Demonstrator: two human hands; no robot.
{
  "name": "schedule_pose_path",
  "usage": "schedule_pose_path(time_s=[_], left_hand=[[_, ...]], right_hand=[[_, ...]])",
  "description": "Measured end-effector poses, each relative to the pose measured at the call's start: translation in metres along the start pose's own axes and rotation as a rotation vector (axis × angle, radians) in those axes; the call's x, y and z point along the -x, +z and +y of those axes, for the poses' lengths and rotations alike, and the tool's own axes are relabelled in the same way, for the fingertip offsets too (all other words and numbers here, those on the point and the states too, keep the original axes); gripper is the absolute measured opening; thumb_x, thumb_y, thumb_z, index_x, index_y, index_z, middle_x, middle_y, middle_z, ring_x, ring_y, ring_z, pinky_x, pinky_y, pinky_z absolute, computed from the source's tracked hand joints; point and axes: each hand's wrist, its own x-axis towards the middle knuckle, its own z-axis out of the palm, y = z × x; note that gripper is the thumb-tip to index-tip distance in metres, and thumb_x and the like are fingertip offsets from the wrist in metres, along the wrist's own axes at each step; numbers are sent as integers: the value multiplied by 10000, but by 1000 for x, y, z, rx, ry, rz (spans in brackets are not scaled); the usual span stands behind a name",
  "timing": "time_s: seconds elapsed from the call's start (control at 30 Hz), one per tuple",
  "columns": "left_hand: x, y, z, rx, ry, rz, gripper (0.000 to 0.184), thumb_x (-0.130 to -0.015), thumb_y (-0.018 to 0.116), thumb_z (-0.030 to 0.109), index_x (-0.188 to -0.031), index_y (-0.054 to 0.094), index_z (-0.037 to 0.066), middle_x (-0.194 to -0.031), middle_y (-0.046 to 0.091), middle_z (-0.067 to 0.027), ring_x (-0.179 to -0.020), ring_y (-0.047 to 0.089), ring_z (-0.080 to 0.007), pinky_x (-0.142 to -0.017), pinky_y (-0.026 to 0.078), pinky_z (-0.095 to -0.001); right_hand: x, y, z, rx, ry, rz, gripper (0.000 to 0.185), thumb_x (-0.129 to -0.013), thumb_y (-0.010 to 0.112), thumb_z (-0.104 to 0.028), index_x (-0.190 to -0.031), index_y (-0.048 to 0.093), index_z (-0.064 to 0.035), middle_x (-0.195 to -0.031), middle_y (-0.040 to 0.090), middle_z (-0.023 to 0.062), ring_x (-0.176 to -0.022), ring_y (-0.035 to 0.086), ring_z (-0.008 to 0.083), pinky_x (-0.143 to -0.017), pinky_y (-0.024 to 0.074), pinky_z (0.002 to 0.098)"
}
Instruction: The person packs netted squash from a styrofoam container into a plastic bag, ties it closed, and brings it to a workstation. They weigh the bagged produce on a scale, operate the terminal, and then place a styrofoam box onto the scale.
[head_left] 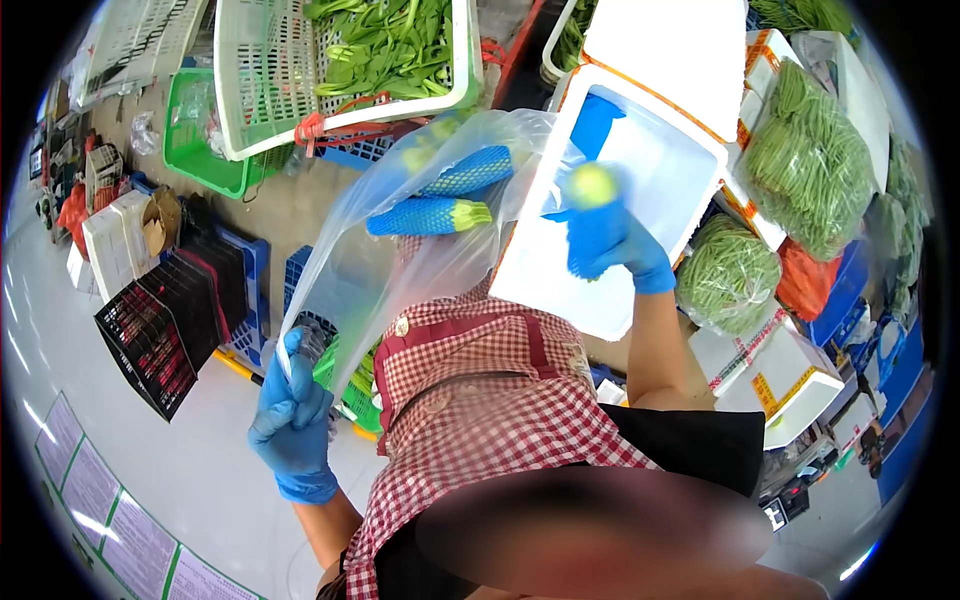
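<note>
My left hand [292, 418], in a blue glove, pinches the edge of a large clear plastic bag [345, 270]. Inside the bag lie pale green vegetables in blue mesh sleeves [415, 217], their cut ends showing. My right hand [635, 255], gloved too, grips another blue-netted vegetable [592, 195], blurred by motion, above a white foam box [655, 150]. More blue netting [595, 125] shows inside the box. The bag's far edge reaches the box's left side.
A white basket of leafy greens [235, 80] and a green basket [190, 140] stand at the upper left. Black crates [170, 320] are at the left. Bagged green beans [810, 160] and a foam box [765, 375] are at the right.
</note>
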Motion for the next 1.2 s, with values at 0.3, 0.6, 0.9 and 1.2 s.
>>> schedule_pose_path(time_s=[0.3,0.6,0.9,1.2], left_hand=[[9,-17,-11,1,25,-56,709,-643,571,154,-1263,319,-77,-686,377,24,-468,294,-44,-445,228,-171],[7,-17,-12,43,16,-64,691,-641,549,139,-1266,336,-67,-694,383,30,-465,284,-48,-453,231,-174],[5,-13,-10,3,2,-101,611,-662,545,157,-1215,385,-46,-690,370,25,-469,287,-49,-465,241,-169],[5,-13,-6,53,1,-89,592,-632,550,98,-1189,404,-41,-699,403,9,-451,297,-54,-434,237,-168]], right_hand=[[-158,75,-34,654,-411,311,426,-700,658,-174,-1091,565,-32,-947,626,91,-813,596,194,-753,472,296],[-146,-118,167,154,146,1399,826,-653,660,-334,-1271,293,72,-1215,415,296,-1108,445,392,-906,399,396],[-148,-105,143,312,356,1333,842,-609,665,-499,-1166,390,70,-1124,512,267,-1030,518,381,-850,433,399],[-32,-53,128,-488,102,614,603,-721,665,-278,-1200,444,14,-1122,533,165,-1024,509,288,-899,407,397]])
